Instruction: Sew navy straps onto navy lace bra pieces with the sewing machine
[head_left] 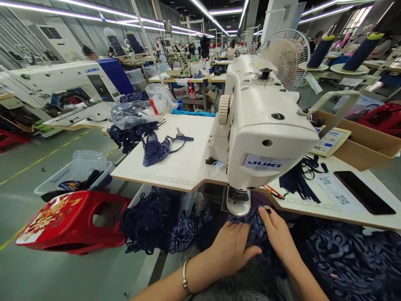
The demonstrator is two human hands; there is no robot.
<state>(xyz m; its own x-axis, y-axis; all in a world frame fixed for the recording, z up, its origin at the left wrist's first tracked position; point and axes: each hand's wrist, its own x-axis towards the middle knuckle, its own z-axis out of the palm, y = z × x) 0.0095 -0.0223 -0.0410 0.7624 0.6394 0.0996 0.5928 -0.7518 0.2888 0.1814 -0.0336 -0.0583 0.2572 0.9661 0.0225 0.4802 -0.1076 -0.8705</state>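
My left hand (232, 247), with a silver bangle at its wrist, curls its fingers over a navy patterned garment (256, 228) in front of the sewing machine. Its thumb sticks out to the right. My right hand (276, 229) pinches the garment's upper edge between thumb and fingers, where a small dark end shows at the fingertips. Just above both hands is the presser foot area of the white sewing machine (266, 138), behind a round shiny plate (238, 205). Much of the garment is hidden by my hands and blends into dark fabric below.
A navy bra (156, 149) lies on the white table (188, 163) to the left. Navy garments hang in a heap (150, 221) below it, by a red stool (72, 221). On the right are navy straps (299, 182), orange-handled snips (274, 191), a phone (363, 192) and patterned fabric (354, 255).
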